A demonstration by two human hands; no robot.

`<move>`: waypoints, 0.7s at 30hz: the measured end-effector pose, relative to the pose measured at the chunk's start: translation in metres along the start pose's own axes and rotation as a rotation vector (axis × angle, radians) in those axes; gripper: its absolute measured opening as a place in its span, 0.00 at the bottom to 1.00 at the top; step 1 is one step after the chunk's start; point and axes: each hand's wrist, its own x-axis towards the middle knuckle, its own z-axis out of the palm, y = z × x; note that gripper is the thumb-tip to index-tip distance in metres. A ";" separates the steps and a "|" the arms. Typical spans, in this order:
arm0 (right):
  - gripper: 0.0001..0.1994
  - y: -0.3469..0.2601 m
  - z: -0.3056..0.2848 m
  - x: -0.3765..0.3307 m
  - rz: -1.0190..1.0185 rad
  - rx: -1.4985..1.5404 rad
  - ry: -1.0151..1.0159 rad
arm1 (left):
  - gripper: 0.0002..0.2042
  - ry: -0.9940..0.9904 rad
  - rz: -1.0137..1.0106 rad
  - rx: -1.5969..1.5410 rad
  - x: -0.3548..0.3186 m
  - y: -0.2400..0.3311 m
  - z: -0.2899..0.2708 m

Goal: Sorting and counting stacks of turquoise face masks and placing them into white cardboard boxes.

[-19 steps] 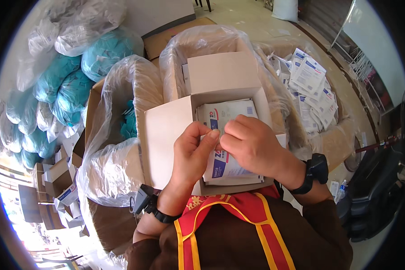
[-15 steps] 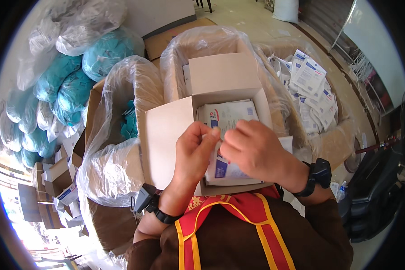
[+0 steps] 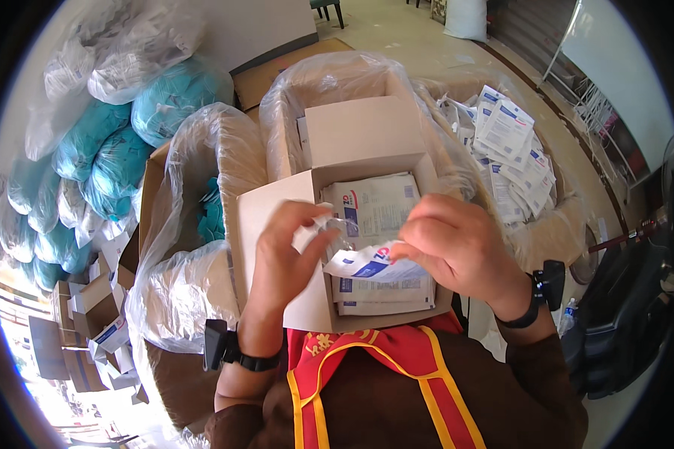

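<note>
Over an open cardboard box [image 3: 365,126] in front of me, a white and blue paper packet [image 3: 374,266] hangs tilted. My right hand [image 3: 464,243] pinches its right end with curled fingers. My left hand [image 3: 288,243], slightly blurred, closes thumb and fingers on a thin, whitish, partly see-through strip [image 3: 340,224] near the packet's upper left edge; whether the two are still joined I cannot tell. Below both hands, flat packets [image 3: 382,196] of the same kind lie stacked in the box, partly hidden by the held one.
A plastic-lined carton [image 3: 543,232] of loose packets [image 3: 508,135] stands to the right. Another lined carton [image 3: 183,280] at left holds teal pieces [image 3: 211,213]. Bags of teal items [image 3: 116,168] pile up farther left, above small empty boxes [image 3: 101,299]. A black seat-like object [image 3: 614,329] is at right.
My hands have moved apart, the left one leftward and the right one rightward. The white and blue packet now shows between them, with the thin strip at my left fingers.
</note>
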 end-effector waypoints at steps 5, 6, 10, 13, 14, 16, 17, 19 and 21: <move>0.11 0.008 0.012 -0.001 -0.032 -0.046 -0.049 | 0.16 -0.423 -0.277 -0.605 -0.014 0.021 -0.005; 0.11 0.007 0.014 0.000 -0.035 -0.043 -0.052 | 0.16 -0.418 -0.279 -0.605 -0.015 0.024 -0.004; 0.09 0.002 0.028 0.004 -0.157 -0.186 -0.059 | 0.17 -0.582 -0.320 -0.624 -0.014 0.026 -0.004; 0.08 0.002 0.033 0.007 -0.202 -0.195 -0.052 | 0.17 -0.587 -0.265 -0.613 -0.016 0.021 -0.004; 0.07 0.003 0.034 0.007 -0.209 -0.198 -0.050 | 0.17 -0.588 -0.264 -0.615 -0.015 0.019 -0.004; 0.07 0.005 0.030 0.009 -0.211 -0.227 -0.064 | 0.17 -0.588 -0.303 -0.674 -0.014 0.018 -0.006; 0.07 0.005 0.029 0.009 -0.215 -0.255 -0.076 | 0.17 -0.584 -0.304 -0.674 -0.014 0.018 -0.009; 0.07 0.006 0.029 0.008 -0.203 -0.263 -0.067 | 0.16 -0.493 -0.547 -1.052 -0.013 0.020 -0.014; 0.08 0.003 0.032 0.007 -0.190 -0.272 -0.057 | 0.16 -0.532 -0.418 -0.876 -0.015 0.014 -0.009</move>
